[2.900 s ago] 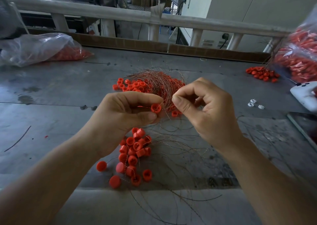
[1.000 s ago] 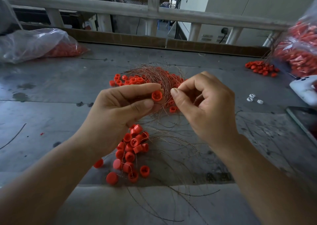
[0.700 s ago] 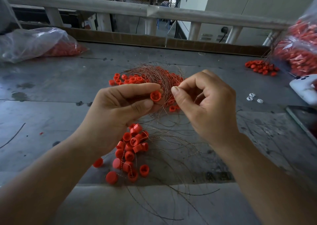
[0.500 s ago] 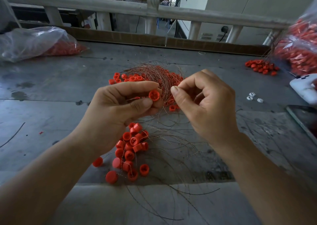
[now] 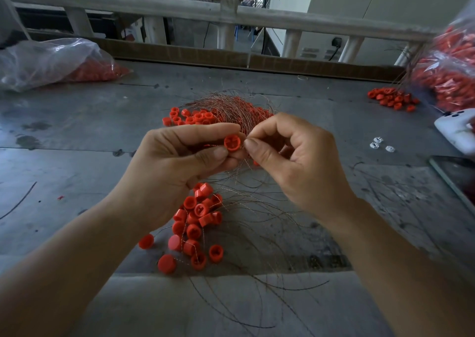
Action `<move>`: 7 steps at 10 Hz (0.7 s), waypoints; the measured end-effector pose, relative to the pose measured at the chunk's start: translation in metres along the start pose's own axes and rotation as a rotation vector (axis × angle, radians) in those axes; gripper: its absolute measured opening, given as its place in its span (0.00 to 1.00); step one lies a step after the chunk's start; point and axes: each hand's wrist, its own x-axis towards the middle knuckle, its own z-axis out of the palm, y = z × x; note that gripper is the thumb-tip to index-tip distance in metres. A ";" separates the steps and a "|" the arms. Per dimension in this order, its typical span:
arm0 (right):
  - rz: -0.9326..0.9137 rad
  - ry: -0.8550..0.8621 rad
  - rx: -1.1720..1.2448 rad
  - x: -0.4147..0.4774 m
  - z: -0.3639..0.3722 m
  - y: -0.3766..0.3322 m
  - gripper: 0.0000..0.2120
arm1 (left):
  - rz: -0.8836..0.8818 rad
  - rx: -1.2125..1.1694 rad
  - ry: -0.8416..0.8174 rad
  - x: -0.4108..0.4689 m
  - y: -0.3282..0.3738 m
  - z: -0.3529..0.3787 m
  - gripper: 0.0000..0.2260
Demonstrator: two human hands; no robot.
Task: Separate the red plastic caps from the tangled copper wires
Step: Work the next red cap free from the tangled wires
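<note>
My left hand [image 5: 169, 172] pinches one red cap [image 5: 232, 143] between thumb and fingers, its open side facing me. Right beside the cap, my right hand [image 5: 295, 161] has thumb and forefinger pressed together on a thin copper wire at the cap's edge. Behind both hands lies the tangled bundle of copper wires [image 5: 231, 107] with red caps caught in it. A pile of loose red caps [image 5: 195, 221] sits on the grey table [image 5: 77, 161] below my left hand. Loose copper strands [image 5: 257, 233] spread out near the front edge.
A clear bag of red caps [image 5: 51, 61] lies at the back left; another bag [image 5: 452, 71] stands at the right with a small heap of caps [image 5: 393, 100] beside it. A white device [image 5: 455, 128], small white pieces [image 5: 380, 145] and a dark tablet [image 5: 455, 174] lie at right.
Both hands stay at the same spot. My right thumb and forefinger have closed in against the cap held by my left hand; the cap has turned slightly in my fingers.
</note>
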 end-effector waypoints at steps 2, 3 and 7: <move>0.012 -0.010 0.008 -0.001 0.001 -0.003 0.03 | 0.003 0.005 -0.004 0.000 0.000 0.000 0.13; 0.028 -0.025 0.031 -0.001 0.001 -0.003 0.03 | 0.016 0.007 -0.002 -0.001 0.001 0.001 0.12; 0.140 -0.070 0.221 0.000 -0.002 -0.004 0.07 | 0.037 0.024 -0.014 -0.001 0.001 0.003 0.11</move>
